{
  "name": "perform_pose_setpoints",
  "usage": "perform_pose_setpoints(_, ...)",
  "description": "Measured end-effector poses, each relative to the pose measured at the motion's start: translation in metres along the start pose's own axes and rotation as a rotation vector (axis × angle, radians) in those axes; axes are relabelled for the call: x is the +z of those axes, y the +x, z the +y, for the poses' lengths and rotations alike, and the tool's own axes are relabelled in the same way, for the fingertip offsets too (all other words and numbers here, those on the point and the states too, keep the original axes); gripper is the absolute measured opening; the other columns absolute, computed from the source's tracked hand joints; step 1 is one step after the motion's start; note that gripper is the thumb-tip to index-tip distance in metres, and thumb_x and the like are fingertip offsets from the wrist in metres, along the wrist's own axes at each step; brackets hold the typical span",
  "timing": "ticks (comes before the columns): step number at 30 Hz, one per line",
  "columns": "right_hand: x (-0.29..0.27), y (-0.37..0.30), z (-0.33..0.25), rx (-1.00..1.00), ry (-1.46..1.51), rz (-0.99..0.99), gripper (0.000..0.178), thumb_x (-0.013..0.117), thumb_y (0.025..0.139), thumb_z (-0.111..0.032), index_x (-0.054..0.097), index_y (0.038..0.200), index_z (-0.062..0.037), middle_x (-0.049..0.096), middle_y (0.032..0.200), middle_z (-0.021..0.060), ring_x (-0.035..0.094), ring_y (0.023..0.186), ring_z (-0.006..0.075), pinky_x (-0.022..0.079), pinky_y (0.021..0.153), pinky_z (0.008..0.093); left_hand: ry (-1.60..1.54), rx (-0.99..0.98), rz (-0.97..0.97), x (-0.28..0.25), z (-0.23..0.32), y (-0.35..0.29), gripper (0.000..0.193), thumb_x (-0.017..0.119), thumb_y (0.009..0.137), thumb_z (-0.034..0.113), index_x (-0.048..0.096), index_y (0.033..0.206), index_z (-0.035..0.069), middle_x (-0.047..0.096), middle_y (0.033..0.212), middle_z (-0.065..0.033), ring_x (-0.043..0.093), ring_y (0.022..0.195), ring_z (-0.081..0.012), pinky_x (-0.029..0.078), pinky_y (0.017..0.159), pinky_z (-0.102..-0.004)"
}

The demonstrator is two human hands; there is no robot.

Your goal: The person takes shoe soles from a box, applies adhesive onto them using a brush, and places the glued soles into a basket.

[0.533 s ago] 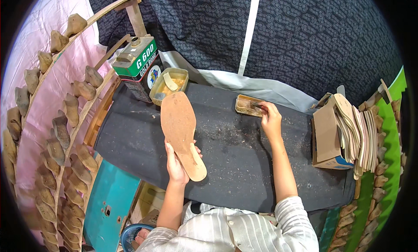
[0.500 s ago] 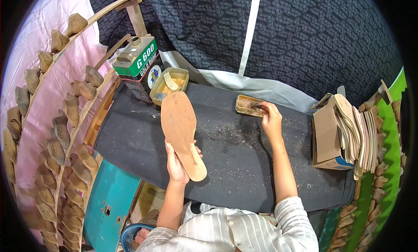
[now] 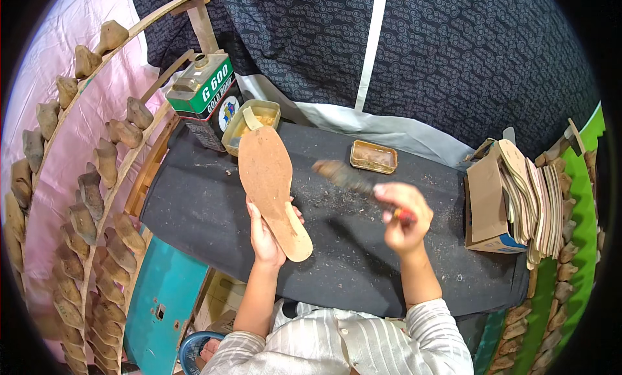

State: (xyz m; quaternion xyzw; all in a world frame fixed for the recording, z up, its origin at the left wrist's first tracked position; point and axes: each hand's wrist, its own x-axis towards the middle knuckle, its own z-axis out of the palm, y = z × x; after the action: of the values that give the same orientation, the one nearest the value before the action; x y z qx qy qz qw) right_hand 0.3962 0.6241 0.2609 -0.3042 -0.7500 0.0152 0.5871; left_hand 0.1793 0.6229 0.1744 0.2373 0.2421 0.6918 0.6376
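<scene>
My left hand grips a tan shoe insole by its lower half, thumb along the edge and fingers behind. The insole is held tilted above the table, its wide end pointing away from me. In my right hand is a brush, smeared by motion, with a brownish tip and a bit of red at the hand end. Its tip points left toward the insole and is apart from it. Just beyond the brush lies a shallow rectangular tin with a brownish film inside.
A green and black metal can and a yellowish tub stand at the back left. A cardboard box packed with insoles is at right. Wooden shoe lasts line racks on both sides. Scraps litter the dark tabletop.
My right hand has drawn back from the tin toward me, and the brush has swung left toward the insole. The insole has shifted slightly away from me.
</scene>
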Motion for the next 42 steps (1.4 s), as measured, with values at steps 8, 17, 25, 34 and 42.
perform_pose_setpoints(8, 0.029, -0.011, -0.028, -0.277, 0.302, -0.313, 0.027, 0.066, 0.069, -0.003, 0.063, 0.095, 0.0029, 0.063, 0.097, 0.0159, 0.065, 0.082, 0.0283, 0.055, 0.07, 0.0348, -0.069, -0.01, 0.017, 0.021, 0.002, 0.007, 0.071, 0.023, 0.093, 0.06, 0.05, 0.111, -0.003, 0.059, 0.086, -0.0147, 0.059, 0.081, -0.023, 0.051, 0.075, -0.0374)
perform_pose_setpoints(17, 0.024, -0.013, -0.029, -0.226, 0.381, -0.374, 0.025, 0.066, 0.068, -0.005, 0.065, 0.092, 0.0021, 0.064, 0.095, 0.015, 0.065, 0.08, 0.0275, 0.054, 0.066, 0.0334, -0.1, -0.008, 0.019, 0.016, 0.005, 0.008, 0.065, 0.023, 0.094, 0.058, 0.046, 0.113, 0.001, 0.058, 0.09, -0.0131, 0.059, 0.082, -0.0222, 0.05, 0.074, -0.0379)
perform_pose_setpoints(25, 0.037, -0.017, -0.03, -0.251, 0.319, -0.286, 0.025, 0.067, 0.071, -0.006, 0.065, 0.095, 0.0018, 0.063, 0.098, 0.0142, 0.065, 0.083, 0.0279, 0.055, 0.07, 0.0343, -0.139, -0.021, 0.008, 0.022, 0.008, 0.006, 0.069, 0.024, 0.093, 0.059, 0.051, 0.107, -0.002, 0.058, 0.087, -0.015, 0.058, 0.081, -0.0223, 0.05, 0.075, -0.038)
perform_pose_setpoints(34, 0.021, -0.029, -0.028, -0.197, 0.4, -0.433, 0.023, 0.063, 0.069, -0.006, 0.066, 0.091, 0.0011, 0.065, 0.094, 0.0135, 0.065, 0.08, 0.027, 0.054, 0.068, 0.0331, -0.129, 0.093, 0.018, 0.017, 0.018, 0.012, 0.062, 0.026, 0.095, 0.054, 0.051, 0.107, -0.002, 0.055, 0.087, -0.0099, 0.056, 0.078, -0.0221, 0.05, 0.07, -0.0394)
perform_pose_setpoints(42, 0.014, -0.03, -0.03, -0.139, 0.401, -0.441, 0.026, 0.061, 0.068, -0.003, 0.066, 0.093, 0.0008, 0.065, 0.096, 0.0125, 0.065, 0.081, 0.0271, 0.055, 0.069, 0.0333, -0.188, 0.105, -0.04, 0.021, 0.018, 0.01, 0.06, 0.025, 0.095, 0.053, 0.049, 0.112, 0.0, 0.054, 0.095, -0.0093, 0.053, 0.082, -0.0233, 0.047, 0.07, -0.0411)
